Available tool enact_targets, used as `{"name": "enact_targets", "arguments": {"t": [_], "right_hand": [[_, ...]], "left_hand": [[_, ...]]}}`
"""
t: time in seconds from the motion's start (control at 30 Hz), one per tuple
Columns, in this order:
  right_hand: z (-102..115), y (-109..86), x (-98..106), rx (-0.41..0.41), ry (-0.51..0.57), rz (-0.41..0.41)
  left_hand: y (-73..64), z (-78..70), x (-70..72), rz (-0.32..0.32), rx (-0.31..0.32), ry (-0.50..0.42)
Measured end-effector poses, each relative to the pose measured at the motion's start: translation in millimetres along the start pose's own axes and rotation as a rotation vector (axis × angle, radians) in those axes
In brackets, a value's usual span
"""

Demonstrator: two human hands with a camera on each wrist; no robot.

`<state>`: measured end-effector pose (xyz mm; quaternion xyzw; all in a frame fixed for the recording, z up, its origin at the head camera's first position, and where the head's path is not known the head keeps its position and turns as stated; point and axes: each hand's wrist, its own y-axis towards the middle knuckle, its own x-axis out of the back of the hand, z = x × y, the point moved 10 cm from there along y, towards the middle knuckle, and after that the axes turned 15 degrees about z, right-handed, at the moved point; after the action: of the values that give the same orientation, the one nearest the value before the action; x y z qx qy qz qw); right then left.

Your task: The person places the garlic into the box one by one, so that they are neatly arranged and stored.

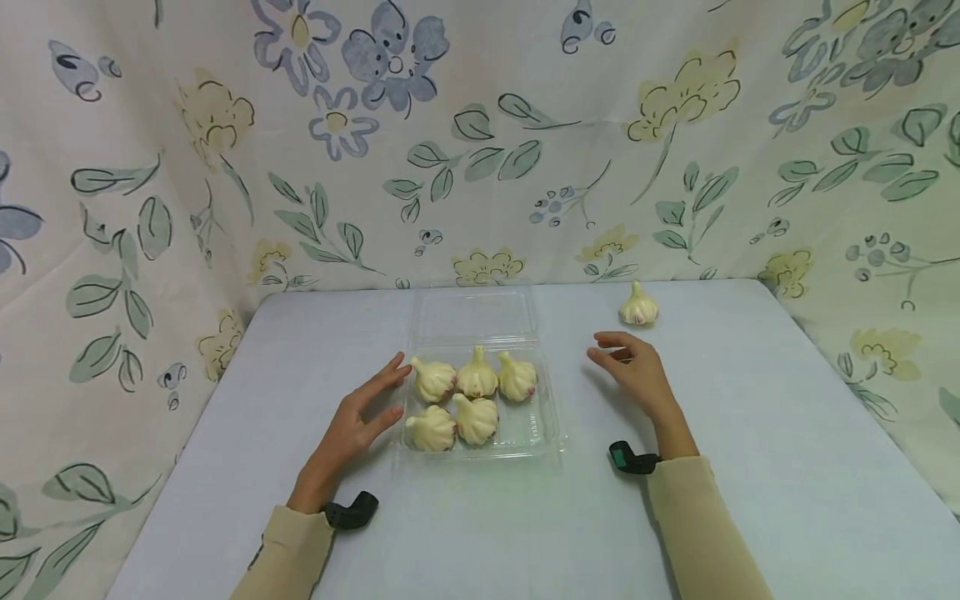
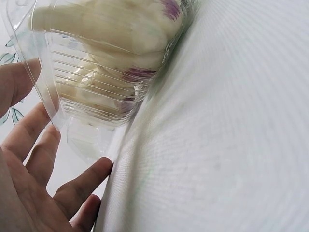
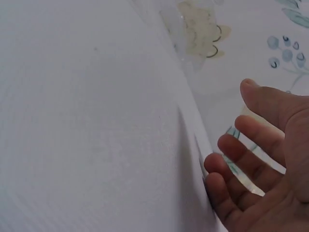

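Observation:
A clear plastic clamshell box (image 1: 525, 432) lies on the table with its lid (image 1: 474, 317) folded back. Inside are several garlic bulbs (image 1: 477, 379), three in the far row and two in the near row; the near right part of the box holds none. My left hand (image 1: 358, 417) is at the box's left side, its fingertips (image 2: 50, 130) touching the rim in the left wrist view. With relaxed fingers and nothing in them, my right hand (image 1: 637, 371) hovers right of the box. One more garlic bulb (image 1: 638, 308) sits just beyond that hand, apart from it.
Under everything is a white-covered table (image 1: 480, 533). Behind it and at both sides hangs a flower-patterned curtain (image 1: 480, 192), which meets the table's far edge. The lid reaches close to that edge.

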<state>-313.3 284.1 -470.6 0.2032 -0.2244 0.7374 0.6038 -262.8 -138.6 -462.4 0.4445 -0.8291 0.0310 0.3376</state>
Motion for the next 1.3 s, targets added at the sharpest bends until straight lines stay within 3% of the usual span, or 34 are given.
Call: {"name": "enact_targets", "arguments": {"t": [0.13, 0.43, 0.6, 0.73, 0.83, 1.03, 1.3], "right_hand": [[-16.0, -2.7, 8.4, -0.042, 0.145, -0.038], [-41.4, -9.3, 21.5, -0.051, 0.52, -0.155], [-45.5, -16.4, 31.2, -0.014, 0.672, -0.274], [-43.7, -24.3, 40.9, -0.006, 0.673, -0.379], [-35.9, -30.8, 45.3, -0.016, 0.641, -0.416], [-27.3, -33.9, 46.6, -0.04, 0.558, -0.411], [-46.8, -20.5, 46.8, -0.052, 0.431, -0.413]], "left_hand": [[0.2, 0.3, -0.5, 0.001, -0.004, 0.002], [0.5, 1.9, -1.3, 0.002, 0.006, 0.008], [0.5, 3.3, -2.7, 0.008, 0.012, 0.012], [0.6, 2.9, -2.8, 0.009, 0.009, 0.009], [0.6, 2.2, -2.4, 0.006, 0.004, 0.003], [0.3, 1.7, -1.8, 0.005, 0.001, 0.003], [0.3, -2.7, 0.3, 0.003, -0.009, 0.005]]}}
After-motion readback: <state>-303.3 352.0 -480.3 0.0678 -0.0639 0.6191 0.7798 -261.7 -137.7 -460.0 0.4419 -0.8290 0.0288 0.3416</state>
